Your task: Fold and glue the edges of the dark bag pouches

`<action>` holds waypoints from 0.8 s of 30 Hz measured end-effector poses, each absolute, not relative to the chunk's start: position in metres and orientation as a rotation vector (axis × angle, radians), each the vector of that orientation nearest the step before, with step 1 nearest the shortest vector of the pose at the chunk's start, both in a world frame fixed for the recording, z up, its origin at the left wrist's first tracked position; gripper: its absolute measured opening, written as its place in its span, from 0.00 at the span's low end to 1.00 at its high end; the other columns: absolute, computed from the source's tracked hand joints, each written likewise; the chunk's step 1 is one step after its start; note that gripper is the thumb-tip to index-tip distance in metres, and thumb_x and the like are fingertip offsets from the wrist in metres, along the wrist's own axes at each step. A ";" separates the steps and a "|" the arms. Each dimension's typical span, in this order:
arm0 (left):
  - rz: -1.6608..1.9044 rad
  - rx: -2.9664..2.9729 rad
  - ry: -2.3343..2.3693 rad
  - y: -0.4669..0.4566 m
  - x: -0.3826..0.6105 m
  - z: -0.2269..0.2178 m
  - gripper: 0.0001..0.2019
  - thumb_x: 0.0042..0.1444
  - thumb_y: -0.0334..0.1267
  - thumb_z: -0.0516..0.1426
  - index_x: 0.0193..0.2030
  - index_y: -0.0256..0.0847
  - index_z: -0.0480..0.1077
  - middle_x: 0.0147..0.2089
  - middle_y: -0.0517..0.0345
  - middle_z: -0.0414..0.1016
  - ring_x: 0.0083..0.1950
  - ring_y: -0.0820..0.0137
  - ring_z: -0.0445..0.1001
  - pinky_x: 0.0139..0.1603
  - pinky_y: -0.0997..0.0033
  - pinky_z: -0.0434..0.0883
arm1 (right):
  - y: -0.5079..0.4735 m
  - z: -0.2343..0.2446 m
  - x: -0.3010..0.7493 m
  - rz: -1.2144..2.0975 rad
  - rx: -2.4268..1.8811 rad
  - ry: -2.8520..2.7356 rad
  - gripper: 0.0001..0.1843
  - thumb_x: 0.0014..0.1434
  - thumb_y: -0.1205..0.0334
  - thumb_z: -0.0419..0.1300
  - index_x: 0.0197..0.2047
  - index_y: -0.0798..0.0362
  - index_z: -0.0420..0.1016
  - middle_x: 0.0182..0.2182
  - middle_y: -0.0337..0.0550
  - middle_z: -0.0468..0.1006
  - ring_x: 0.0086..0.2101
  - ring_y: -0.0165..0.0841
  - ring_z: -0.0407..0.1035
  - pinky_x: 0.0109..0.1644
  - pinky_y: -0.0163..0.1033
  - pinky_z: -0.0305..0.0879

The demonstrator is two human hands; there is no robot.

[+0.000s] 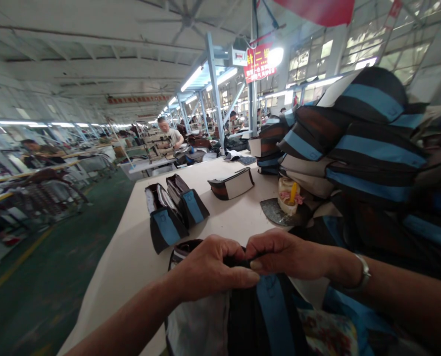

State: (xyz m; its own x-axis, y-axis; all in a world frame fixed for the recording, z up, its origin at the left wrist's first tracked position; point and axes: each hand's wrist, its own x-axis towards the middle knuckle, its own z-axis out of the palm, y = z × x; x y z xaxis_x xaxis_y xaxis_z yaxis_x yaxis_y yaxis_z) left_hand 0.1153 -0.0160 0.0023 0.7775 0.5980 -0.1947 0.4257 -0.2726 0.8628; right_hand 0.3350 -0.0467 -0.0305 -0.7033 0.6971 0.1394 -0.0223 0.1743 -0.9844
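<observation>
Close in front of me is a black bag with a blue stripe [275,316], its pale lining facing left. My left hand [220,264] pinches its upper edge, thumb laid along the near side. Right beside it, my right hand [283,252] grips the same edge between thumb and bent fingers. The two hands nearly touch, and they hide the bit of edge between them. Beyond them on the pale table [131,277], two similar bags [166,230] stand with their tops open. Farther back, another bag [233,185] lies on its side.
A tall heap of black and blue bags [376,148] rises on the right. Before it, a cut-down container with a yellow-handled tool [290,195] rests on a dark plate [270,212]. A green aisle floor [72,247] runs along the left. A person [171,133] works farther off.
</observation>
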 end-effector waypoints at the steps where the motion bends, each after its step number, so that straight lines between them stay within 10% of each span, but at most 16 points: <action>1: 0.185 1.914 0.781 -0.015 0.115 0.003 0.15 0.53 0.47 0.64 0.33 0.34 0.73 0.27 0.64 0.62 0.29 0.76 0.57 0.28 0.73 0.55 | -0.047 -0.030 0.335 1.571 -0.644 -1.880 0.13 0.65 0.57 0.61 0.38 0.60 0.71 0.27 0.34 0.65 0.28 0.24 0.55 0.32 0.31 0.53; 15: 0.198 1.872 0.744 -0.012 0.114 0.001 0.10 0.54 0.40 0.60 0.33 0.33 0.76 0.27 0.62 0.65 0.28 0.76 0.58 0.29 0.73 0.55 | -0.055 -0.025 0.336 1.185 -1.025 -2.101 0.20 0.60 0.46 0.63 0.40 0.57 0.73 0.29 0.35 0.67 0.29 0.26 0.57 0.29 0.31 0.53; 24: 0.335 1.896 0.889 -0.015 0.116 -0.011 0.07 0.52 0.36 0.58 0.30 0.35 0.76 0.23 0.63 0.65 0.26 0.75 0.59 0.28 0.73 0.55 | -0.054 -0.037 0.320 0.901 -1.241 -2.011 0.04 0.51 0.69 0.58 0.29 0.56 0.75 0.19 0.32 0.67 0.22 0.24 0.56 0.24 0.30 0.49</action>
State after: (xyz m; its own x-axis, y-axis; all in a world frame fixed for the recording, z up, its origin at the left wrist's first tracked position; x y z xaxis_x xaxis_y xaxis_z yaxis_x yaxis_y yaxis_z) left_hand 0.1159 -0.0146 -0.0113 0.6943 0.7055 -0.1421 0.4361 -0.2554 0.8629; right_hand 0.3200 -0.0538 -0.0368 -0.3804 0.9143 0.1392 0.5048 0.3314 -0.7971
